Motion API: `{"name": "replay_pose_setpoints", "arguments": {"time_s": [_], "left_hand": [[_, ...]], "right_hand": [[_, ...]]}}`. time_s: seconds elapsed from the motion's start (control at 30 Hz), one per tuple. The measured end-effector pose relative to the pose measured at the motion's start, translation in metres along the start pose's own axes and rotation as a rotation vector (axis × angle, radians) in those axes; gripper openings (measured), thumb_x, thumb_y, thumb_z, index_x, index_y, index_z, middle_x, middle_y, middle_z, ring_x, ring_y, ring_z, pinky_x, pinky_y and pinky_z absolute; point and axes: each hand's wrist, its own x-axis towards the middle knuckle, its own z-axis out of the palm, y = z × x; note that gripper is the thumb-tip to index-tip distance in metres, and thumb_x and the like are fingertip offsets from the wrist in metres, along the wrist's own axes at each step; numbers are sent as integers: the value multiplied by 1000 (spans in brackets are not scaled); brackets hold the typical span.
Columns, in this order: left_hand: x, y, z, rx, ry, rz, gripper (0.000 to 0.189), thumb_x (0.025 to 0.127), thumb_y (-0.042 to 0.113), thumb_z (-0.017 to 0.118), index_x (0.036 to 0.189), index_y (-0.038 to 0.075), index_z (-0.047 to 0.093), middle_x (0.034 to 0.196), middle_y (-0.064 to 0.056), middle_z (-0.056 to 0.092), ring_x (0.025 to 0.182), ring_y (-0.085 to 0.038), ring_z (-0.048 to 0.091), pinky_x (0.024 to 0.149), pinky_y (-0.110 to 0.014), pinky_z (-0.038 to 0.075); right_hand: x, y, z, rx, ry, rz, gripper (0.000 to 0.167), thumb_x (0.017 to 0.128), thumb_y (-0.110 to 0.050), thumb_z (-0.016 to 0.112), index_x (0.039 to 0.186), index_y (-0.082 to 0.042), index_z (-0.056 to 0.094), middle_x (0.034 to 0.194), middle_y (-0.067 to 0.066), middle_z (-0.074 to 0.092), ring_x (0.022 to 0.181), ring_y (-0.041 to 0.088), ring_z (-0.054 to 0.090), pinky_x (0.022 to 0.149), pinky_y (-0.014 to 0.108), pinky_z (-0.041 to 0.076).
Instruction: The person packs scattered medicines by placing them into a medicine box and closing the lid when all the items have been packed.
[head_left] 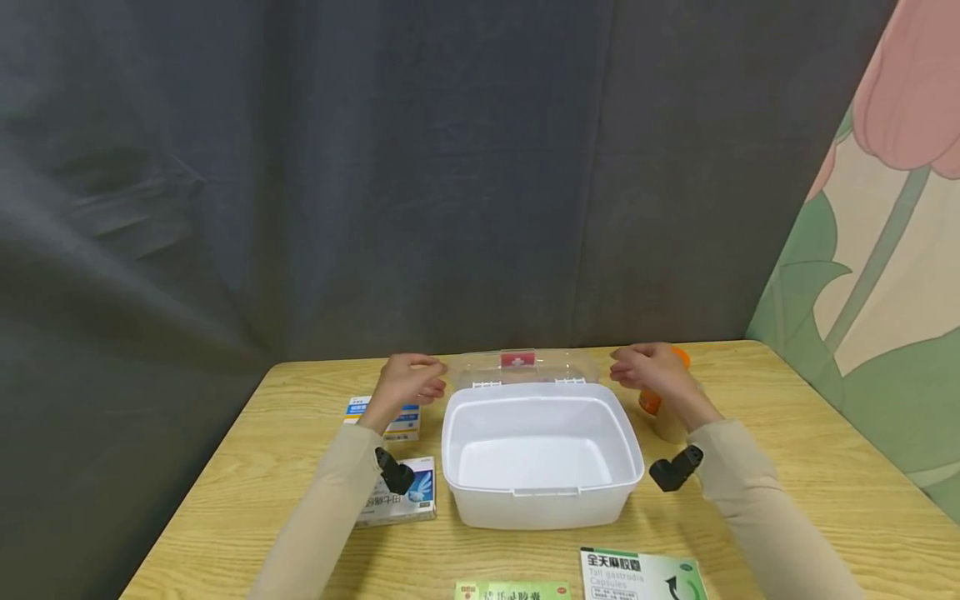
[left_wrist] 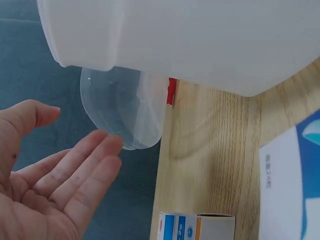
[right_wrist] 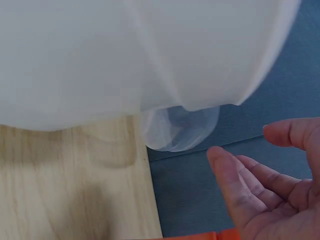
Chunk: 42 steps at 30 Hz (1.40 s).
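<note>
Tabletop bears a "Tall gastrodia Capsules" box, left grip and right grip wide near a lid.

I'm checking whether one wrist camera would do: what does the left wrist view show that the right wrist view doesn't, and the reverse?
Only the left wrist view: the left hand, a red patch, a box at the bottom edge and a box at the right edge.

Only the right wrist view: the right hand and an orange thing, mostly cut off.

Both: the white bin, clear lid, table and dark cloth.
</note>
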Motion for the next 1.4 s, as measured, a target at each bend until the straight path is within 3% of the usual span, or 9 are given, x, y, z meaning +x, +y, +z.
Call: {"name": "replay_pose_setpoints", "arguments": {"time_s": [0.17,0.3,0.5,0.6,0.7,0.83,0.97,1.13,1.4], "left_hand": [[-10,0,-2,74,90,99,43,88,27,71,122,1,65,93,-12,72,81,-23,71,74,-36,58],[-19,-2,-4,106,160,200,39,89,27,71,121,5,67,98,-11,72,88,-24,70,77,-38,57],[-35,-6,-1,33,173,295,40,91,24,71,126,6,64,112,-12,69,100,-26,67,85,-35,55],[-45,-5,0,22,128,323,49,90,24,71,133,5,58,126,-12,62,115,-25,60,94,-33,49],[-57,-5,-1,95,43,314,64,90,31,72,143,6,47,141,-9,51,129,-23,47,103,-35,40],[-70,-9,-2,228,-91,314,79,88,39,71,151,7,34,152,-8,35,138,-27,32,108,-44,32],[-82,-12,0,270,-175,356,84,88,38,71,153,6,28,156,-12,26,140,-35,26,108,-55,29],[-95,-13,7,231,-227,393,94,84,39,74,155,8,20,159,-14,17,138,-44,24,106,-61,28],[-106,-12,18,121,-265,446,109,76,39,81,155,5,13,160,-14,10,143,-36,11,108,-64,17]], "right_hand": [[-9,-4,-10,29,85,-58,53,101,-35,49,125,12,54,116,28,61,98,30,66,83,30,54],[-14,-2,-17,71,137,-123,55,101,-38,49,126,10,54,116,28,61,89,14,67,79,23,54],[-19,3,-33,335,172,-328,29,100,-23,57,117,-1,64,102,5,71,88,10,69,80,22,54],[-21,6,-43,440,182,-416,21,98,-16,60,114,-4,68,102,2,72,92,12,68,82,22,53],[-21,9,-51,473,185,-475,24,97,-12,61,117,-1,67,106,1,71,96,14,67,85,22,52],[-18,15,-60,457,181,-509,28,96,-9,62,122,2,63,112,2,70,102,13,64,88,20,50],[-17,24,-68,421,189,-505,31,96,-9,61,125,3,60,116,1,68,106,11,60,90,16,47],[-18,41,-77,414,158,-475,32,97,-7,60,128,-2,61,117,-3,66,109,10,57,91,14,44],[-11,64,-81,388,153,-411,36,97,-8,60,133,-7,56,120,-5,60,109,9,53,89,13,42]]}}
